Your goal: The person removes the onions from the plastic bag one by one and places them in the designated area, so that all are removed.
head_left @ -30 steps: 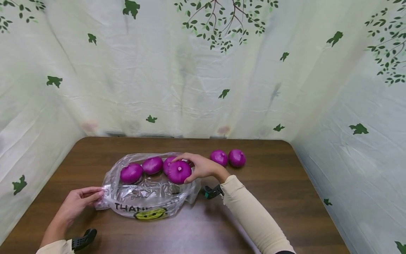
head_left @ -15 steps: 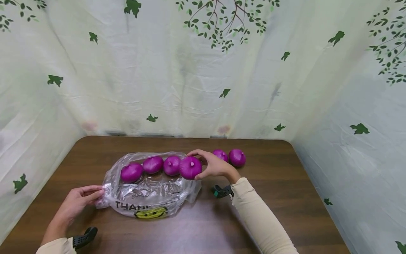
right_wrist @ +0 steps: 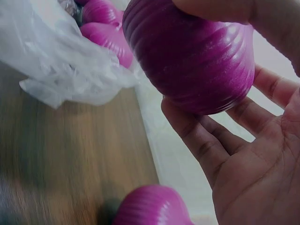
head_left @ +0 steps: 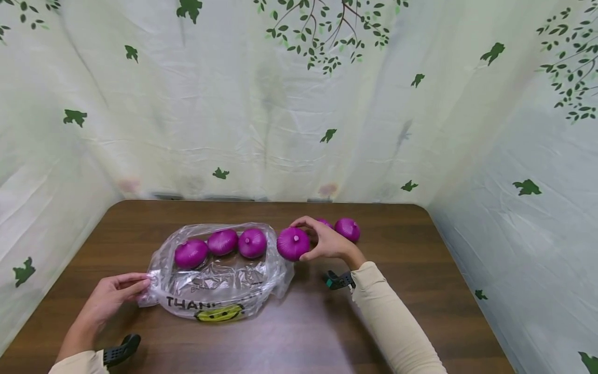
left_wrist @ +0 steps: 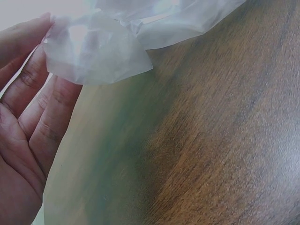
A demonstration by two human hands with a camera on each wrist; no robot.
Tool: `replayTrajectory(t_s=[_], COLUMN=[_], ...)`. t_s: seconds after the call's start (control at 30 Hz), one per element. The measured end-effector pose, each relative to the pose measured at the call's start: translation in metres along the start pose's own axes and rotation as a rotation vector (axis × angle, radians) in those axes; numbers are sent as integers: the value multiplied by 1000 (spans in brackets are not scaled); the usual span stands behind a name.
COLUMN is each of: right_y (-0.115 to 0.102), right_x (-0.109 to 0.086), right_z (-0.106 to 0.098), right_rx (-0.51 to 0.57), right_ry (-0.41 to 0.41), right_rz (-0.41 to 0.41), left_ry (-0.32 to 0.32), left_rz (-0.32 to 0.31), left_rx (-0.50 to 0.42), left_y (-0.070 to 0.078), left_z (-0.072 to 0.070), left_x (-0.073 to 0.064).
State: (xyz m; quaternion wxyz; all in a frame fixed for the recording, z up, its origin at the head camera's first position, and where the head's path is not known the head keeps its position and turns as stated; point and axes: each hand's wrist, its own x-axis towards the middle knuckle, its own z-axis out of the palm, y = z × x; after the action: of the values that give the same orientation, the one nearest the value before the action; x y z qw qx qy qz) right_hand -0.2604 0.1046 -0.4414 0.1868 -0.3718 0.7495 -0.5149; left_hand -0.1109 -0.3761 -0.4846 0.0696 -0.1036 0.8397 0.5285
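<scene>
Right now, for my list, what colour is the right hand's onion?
The onion is purple, best seen in the right wrist view.

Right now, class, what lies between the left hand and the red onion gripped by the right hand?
In the head view, the transparent plastic bag, with three red onions within its open rim, lies between them.

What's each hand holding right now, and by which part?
The right hand grips a purple onion by opposite sides of its round body. The left hand pinches the clear plastic bag at its left end.
</scene>
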Motion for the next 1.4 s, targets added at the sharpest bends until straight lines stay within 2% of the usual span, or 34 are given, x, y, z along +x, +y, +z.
replayTrajectory(t_s=[0.17, 0.4, 0.53, 0.73, 0.93, 1.13, 1.4], right_y=[1, 6, 7, -5, 18, 26, 35], right_x=[-7, -19, -26, -39, -52, -65, -79], right_z=[-8, -18, -24, -35, -55, -70, -81], right_rx=[-71, -9, 24, -28, -88, -44, -5], right_ry=[35, 61, 73, 80, 112, 150, 194], right_rz=[16, 51, 57, 34, 42, 71, 67], left_ry=[-5, -5, 0, -3, -8, -12, -16], left_rz=[6, -10, 2, -1, -10, -2, -16], left_rx=[-1, 19, 3, 1, 5, -3, -14], left_y=[1, 1, 1, -1, -1, -2, -2], left_z=[0, -1, 0, 0, -1, -1, -2], left_x=[0, 0, 0, 0, 1, 1, 1])
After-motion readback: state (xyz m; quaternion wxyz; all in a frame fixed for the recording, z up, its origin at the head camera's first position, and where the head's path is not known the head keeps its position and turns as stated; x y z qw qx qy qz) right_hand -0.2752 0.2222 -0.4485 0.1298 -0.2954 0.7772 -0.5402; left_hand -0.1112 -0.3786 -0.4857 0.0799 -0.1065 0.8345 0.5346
